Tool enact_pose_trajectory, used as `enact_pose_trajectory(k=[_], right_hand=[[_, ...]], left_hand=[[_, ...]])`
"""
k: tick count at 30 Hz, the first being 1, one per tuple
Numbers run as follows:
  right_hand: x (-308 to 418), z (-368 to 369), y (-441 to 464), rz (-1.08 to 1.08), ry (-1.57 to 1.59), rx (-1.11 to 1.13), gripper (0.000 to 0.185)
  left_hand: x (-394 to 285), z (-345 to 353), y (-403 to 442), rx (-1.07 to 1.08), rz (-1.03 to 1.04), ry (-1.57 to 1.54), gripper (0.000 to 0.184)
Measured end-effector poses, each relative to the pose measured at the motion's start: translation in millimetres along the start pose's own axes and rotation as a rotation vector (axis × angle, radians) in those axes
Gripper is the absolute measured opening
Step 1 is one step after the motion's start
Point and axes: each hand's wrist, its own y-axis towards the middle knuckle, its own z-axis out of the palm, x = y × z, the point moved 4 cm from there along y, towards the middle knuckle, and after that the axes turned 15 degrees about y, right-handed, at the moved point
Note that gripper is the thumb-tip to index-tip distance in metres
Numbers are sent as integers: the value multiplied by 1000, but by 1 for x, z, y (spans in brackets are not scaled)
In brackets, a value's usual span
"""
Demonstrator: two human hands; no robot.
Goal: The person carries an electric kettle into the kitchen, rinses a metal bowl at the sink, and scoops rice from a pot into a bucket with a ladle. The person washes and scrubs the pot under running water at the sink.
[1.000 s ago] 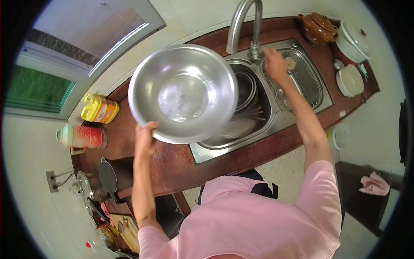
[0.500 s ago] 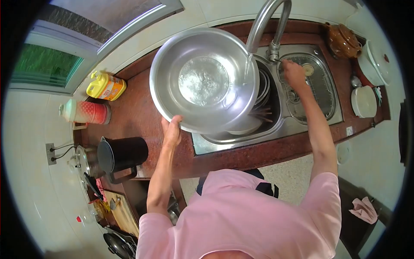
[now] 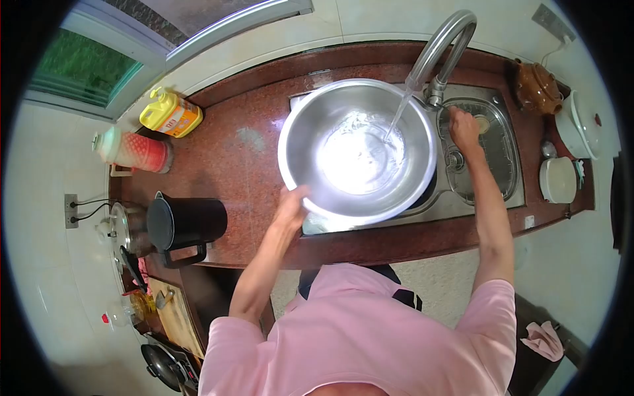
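Observation:
A large stainless steel basin (image 3: 307, 158) is over the left sink bowl, under the running faucet (image 3: 441, 49). A stream of water falls into it, and shallow water ripples on its bottom. My left hand (image 3: 288, 208) grips the basin's near-left rim, thumb on the edge. Beside the faucet base, my right hand (image 3: 465, 129) is closed at the faucet's handle, which the fingers mostly hide. The basin covers most of the left bowl (image 3: 422, 201) and whatever is in it.
A drainer basin with a wire rack (image 3: 505, 158) lies right of the faucet. A brown clay pot (image 3: 538, 89), white pot (image 3: 578, 125) and pale bowl (image 3: 558, 179) stand farther right. On the left are a yellow detergent bottle (image 3: 170, 115), a red-and-white thermos (image 3: 137, 150) and a black kettle (image 3: 191, 224).
The basin has moved rightward relative to the counter, more fully over the left sink bowl and under the faucet. Water now collects in it. My right hand stays by the faucet handle.

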Motion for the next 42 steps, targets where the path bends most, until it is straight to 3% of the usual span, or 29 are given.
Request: enact_pose_trajectory(k=[5,11,14,19,21,24,29,34,38,42], right_hand=[[2,1,-1,-15,41,-55,16],[6,0,0,37,8,-10,17],[7,-3,-1,5,10,-21,18],[3,1,-4,-30,22,-76,19],[3,2,-4,-34,24,-100,17],[-1,7,-2,14,14,-93,16],[4,1,-4,-6,36,-81,13],[3,4,-6,28,78,-129,13],[1,5,-6,27,77,-136,13],[-1,9,-6,32,45,-129,14]], left_hand=[[-25,-49,17,-51,145,74,40],[-38,26,61,97,5,-67,40],[-14,25,48,172,-153,52,40],[-27,-19,-17,38,-113,99,48],[-37,-36,-7,49,-66,124,49],[-48,-11,19,-8,11,107,40],[-63,30,35,-45,-24,180,46],[-113,35,10,-178,592,370,72],[-121,33,5,-408,1007,733,66],[-135,52,-32,-499,1232,862,61]])
